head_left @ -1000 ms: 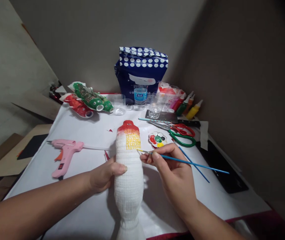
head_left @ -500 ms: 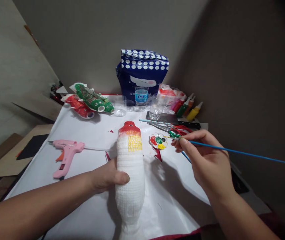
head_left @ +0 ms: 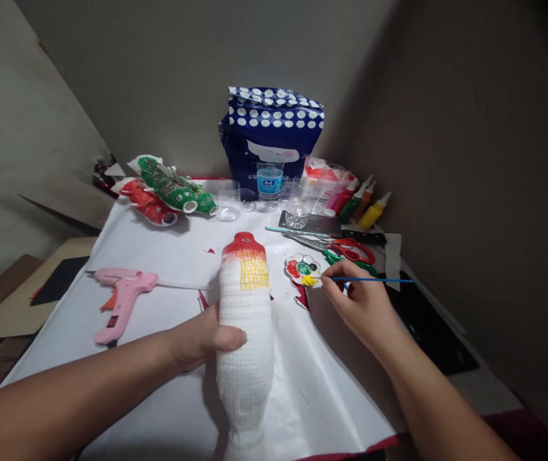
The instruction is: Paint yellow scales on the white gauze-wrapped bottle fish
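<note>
Wrapped form (head_left: 245, 346): front and center, over the white table cover (head_left: 168, 253), narrow neck end pointing away, can't tell if it touches the cover. Near end pinches in, then flares at the bottom of the view. Body is white, ribbed, gauzy-looking wrap, fattest below the thumb, unpainted there. Far end: solid red neck with one small eye mark, red fading to orange speckle at the shoulder, then a yellow patch of small grid-like dabs on the right side. Left of the patch is white.

Left hand (head_left: 201, 339) grasping the form from its left side, thumb across the front, fingers hidden behind.

Right hand (head_left: 363, 304) pinching the blue paintbrush (head_left: 379, 280), tip in the yellow on the flower-shaped palette (head_left: 288, 264). Palette also has red, green, black.

Pink glue gun (head_left: 127, 288) lies left. Scissors (head_left: 355, 248) beyond the right hand. Farther back: green and red fish (head_left: 173, 186) at left, paint bottles (head_left: 353, 206) at right, blue bag (head_left: 274, 131) standing behind clear cups (head_left: 296, 214).
</note>
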A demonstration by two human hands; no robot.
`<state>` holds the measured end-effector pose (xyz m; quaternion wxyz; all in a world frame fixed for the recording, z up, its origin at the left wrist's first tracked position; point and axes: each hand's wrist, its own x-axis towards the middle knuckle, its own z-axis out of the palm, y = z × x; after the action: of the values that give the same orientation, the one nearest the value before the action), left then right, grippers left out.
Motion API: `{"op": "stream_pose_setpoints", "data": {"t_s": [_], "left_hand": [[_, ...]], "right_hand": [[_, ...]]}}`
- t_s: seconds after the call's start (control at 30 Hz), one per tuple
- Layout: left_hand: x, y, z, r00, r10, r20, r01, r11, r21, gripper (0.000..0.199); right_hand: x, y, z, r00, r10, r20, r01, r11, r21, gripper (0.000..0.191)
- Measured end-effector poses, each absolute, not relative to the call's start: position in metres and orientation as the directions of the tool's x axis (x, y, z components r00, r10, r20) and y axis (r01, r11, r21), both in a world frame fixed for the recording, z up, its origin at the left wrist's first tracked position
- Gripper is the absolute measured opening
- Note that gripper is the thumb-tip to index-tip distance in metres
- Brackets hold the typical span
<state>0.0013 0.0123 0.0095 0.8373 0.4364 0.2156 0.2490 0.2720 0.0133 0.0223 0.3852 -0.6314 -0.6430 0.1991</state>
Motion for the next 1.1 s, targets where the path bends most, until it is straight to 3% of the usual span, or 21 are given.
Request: {"op": "stream_pose_setpoints", "data": {"t_s": [0.37,0.67,0.77,0.87,1.0,1.1], "left_hand": [[0.003,0.013,0.017,0.790,0.604,-0.107,-0.245,0.471,0.848,0.054],[0.002,0.013,0.016,0.781,0.607,-0.148,-0.212,0.481,0.851,0.058],[0.002,0.014,0.013,0.778,0.612,-0.146,-0.219,0.481,0.849,0.057],[0.001,0.015,0.009,0.792,0.596,-0.130,-0.240,0.500,0.832,0.060],[-0.001,0.016,0.006,0.801,0.587,-0.117,-0.254,0.510,0.822,0.060],[-0.001,0.015,0.007,0.804,0.583,-0.116,-0.254,0.513,0.820,0.060]], "right_hand": [[0.270,0.013,0.020,0.041,0.975,0.216,0.760,0.110,-0.641,0.006],[0.267,0.009,0.026,0.100,0.945,0.313,0.708,0.154,-0.690,0.009],[0.257,-0.006,0.040,0.257,0.887,0.384,0.586,0.173,-0.792,0.009],[0.241,-0.026,0.055,0.384,0.842,0.380,0.345,0.251,-0.904,0.009],[0.217,-0.042,0.062,0.325,0.890,0.319,-0.020,0.344,-0.939,0.004],[0.201,-0.041,0.058,0.290,0.909,0.301,-0.141,0.352,-0.925,0.004]]}}
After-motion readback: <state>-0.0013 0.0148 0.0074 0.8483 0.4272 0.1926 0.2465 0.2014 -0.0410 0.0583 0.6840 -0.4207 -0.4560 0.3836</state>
